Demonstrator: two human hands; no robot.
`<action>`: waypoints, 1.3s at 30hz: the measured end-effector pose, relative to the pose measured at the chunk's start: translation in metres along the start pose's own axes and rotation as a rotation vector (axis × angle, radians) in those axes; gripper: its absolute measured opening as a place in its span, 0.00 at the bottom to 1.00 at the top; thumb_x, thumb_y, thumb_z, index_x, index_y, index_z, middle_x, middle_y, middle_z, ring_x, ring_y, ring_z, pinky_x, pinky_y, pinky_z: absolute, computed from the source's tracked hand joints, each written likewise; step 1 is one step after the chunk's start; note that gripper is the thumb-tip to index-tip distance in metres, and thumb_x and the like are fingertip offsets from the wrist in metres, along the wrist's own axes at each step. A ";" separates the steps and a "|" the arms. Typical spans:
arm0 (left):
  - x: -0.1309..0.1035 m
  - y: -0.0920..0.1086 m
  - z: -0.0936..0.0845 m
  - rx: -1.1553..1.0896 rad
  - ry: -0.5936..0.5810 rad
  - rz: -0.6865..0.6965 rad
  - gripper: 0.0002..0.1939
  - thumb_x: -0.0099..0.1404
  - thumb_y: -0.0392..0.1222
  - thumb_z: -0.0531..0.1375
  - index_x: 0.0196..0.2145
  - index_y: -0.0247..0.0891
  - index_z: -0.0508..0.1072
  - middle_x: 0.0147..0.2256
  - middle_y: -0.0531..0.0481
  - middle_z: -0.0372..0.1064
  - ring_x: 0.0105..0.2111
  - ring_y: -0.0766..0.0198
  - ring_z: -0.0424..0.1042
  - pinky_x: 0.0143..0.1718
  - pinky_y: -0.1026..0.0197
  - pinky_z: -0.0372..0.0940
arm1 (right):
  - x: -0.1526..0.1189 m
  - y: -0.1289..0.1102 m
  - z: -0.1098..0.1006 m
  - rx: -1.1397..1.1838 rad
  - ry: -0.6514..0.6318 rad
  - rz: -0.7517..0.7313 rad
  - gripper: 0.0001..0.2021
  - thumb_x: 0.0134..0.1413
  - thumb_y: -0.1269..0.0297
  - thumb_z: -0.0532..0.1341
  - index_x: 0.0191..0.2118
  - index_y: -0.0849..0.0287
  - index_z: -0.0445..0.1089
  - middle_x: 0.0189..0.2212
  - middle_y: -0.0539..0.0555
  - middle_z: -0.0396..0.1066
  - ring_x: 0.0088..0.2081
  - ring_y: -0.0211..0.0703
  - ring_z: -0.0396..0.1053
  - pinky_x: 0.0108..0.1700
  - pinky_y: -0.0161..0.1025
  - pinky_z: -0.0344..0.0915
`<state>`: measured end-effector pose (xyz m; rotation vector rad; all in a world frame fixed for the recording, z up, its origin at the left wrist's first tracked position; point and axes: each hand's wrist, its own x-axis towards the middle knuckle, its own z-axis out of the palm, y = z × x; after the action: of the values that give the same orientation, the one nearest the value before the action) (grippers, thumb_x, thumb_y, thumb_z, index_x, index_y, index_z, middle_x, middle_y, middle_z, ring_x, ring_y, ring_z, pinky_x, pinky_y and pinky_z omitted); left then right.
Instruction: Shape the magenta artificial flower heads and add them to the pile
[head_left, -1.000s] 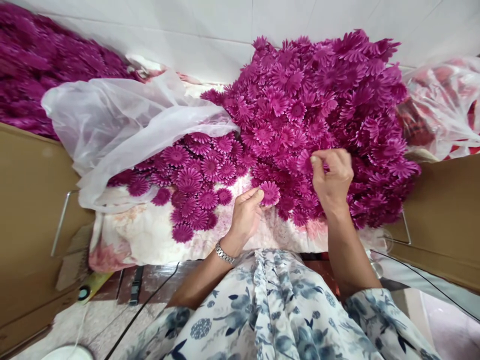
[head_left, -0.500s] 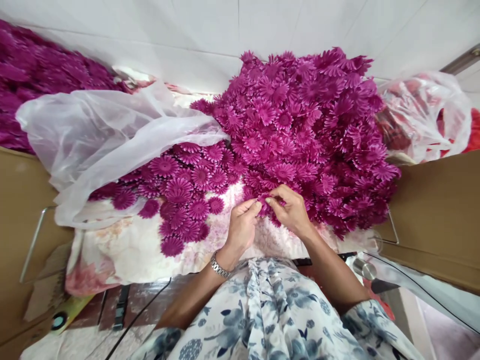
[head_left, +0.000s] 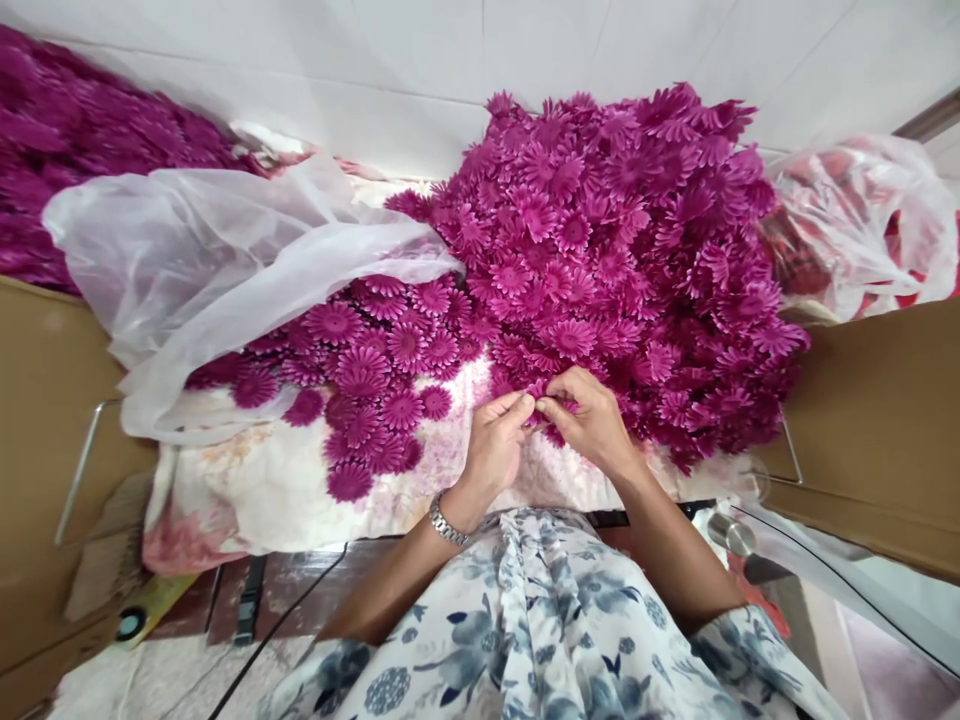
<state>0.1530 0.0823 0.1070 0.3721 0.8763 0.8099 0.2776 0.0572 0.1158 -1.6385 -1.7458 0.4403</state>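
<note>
Fingers (head_left: 499, 407) of the left hand (head_left: 493, 448) and right hand (head_left: 592, 420) are pinching one small purple flower (head_left: 537, 388). It is sitting between the two hands, neither being nearer. Just past it, a flower pile (head_left: 615, 250) is rising toward the wall (head_left: 420, 60).

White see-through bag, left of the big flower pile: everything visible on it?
The bag is whitish and translucent, of thin, plastic-looking sheet, limp and creased, with a folded band along its right side. It lies slumped, its near end on the patterned cloth. Purple flowers show along its right edge; whether in or under it is unclear. On the left it overlaps the cardboard in view. Neither the left hand nor the right hand touches it.
</note>
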 end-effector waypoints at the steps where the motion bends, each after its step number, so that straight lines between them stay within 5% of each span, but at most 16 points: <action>1: -0.001 -0.001 0.000 0.021 -0.003 0.010 0.11 0.45 0.43 0.69 0.22 0.33 0.74 0.22 0.54 0.67 0.23 0.72 0.64 0.25 0.69 0.60 | 0.000 0.000 0.001 0.015 0.007 0.009 0.06 0.54 0.66 0.59 0.27 0.58 0.64 0.24 0.50 0.63 0.29 0.38 0.62 0.33 0.36 0.60; 18: 0.001 0.001 -0.004 -0.008 0.019 0.050 0.07 0.47 0.36 0.65 0.28 0.34 0.76 0.23 0.54 0.68 0.22 0.73 0.61 0.24 0.70 0.56 | 0.000 -0.002 0.006 -0.110 -0.008 -0.077 0.05 0.56 0.68 0.55 0.33 0.57 0.68 0.30 0.55 0.68 0.35 0.43 0.65 0.38 0.41 0.63; 23: 0.000 -0.001 -0.005 -0.060 0.052 -0.017 0.11 0.46 0.34 0.65 0.31 0.35 0.78 0.24 0.54 0.69 0.22 0.74 0.62 0.22 0.71 0.54 | -0.002 -0.003 0.009 -0.084 0.016 -0.068 0.07 0.56 0.70 0.55 0.28 0.57 0.65 0.25 0.51 0.66 0.30 0.40 0.64 0.34 0.38 0.62; 26: -0.002 0.000 -0.005 -0.117 0.064 -0.020 0.10 0.45 0.34 0.66 0.30 0.35 0.77 0.23 0.54 0.70 0.23 0.74 0.64 0.25 0.71 0.58 | 0.000 -0.005 0.007 -0.051 0.082 -0.046 0.06 0.54 0.71 0.56 0.28 0.58 0.65 0.24 0.50 0.66 0.29 0.38 0.65 0.32 0.36 0.62; 30: -0.001 0.005 -0.007 -0.167 0.096 0.002 0.07 0.44 0.33 0.67 0.23 0.35 0.73 0.20 0.57 0.66 0.20 0.74 0.64 0.23 0.70 0.59 | 0.017 0.008 -0.014 -0.162 0.338 0.039 0.06 0.55 0.69 0.56 0.28 0.58 0.65 0.23 0.50 0.65 0.27 0.38 0.64 0.32 0.37 0.62; 34: 0.002 0.008 -0.008 -0.202 0.038 0.003 0.06 0.47 0.34 0.66 0.24 0.35 0.72 0.23 0.54 0.70 0.25 0.69 0.69 0.32 0.63 0.66 | 0.036 0.022 -0.040 -0.340 0.488 0.048 0.08 0.54 0.64 0.58 0.40 0.59 0.67 0.37 0.57 0.66 0.39 0.45 0.64 0.41 0.43 0.63; 36: 0.002 0.009 -0.007 -0.199 0.068 0.000 0.07 0.47 0.34 0.67 0.24 0.35 0.72 0.23 0.55 0.69 0.24 0.70 0.69 0.32 0.65 0.65 | 0.036 0.019 -0.039 -0.277 0.393 0.002 0.11 0.53 0.63 0.59 0.43 0.59 0.66 0.38 0.58 0.66 0.40 0.45 0.64 0.41 0.43 0.63; 39: 0.001 0.008 -0.003 -0.170 0.065 -0.008 0.08 0.46 0.35 0.67 0.26 0.34 0.73 0.22 0.56 0.67 0.23 0.73 0.67 0.27 0.69 0.63 | 0.025 0.005 -0.020 -0.090 0.066 -0.082 0.04 0.53 0.66 0.60 0.36 0.58 0.67 0.28 0.52 0.65 0.33 0.40 0.64 0.35 0.37 0.63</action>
<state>0.1468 0.0888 0.1092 0.1942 0.8615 0.8863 0.2962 0.0775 0.1330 -1.6176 -1.7992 0.2705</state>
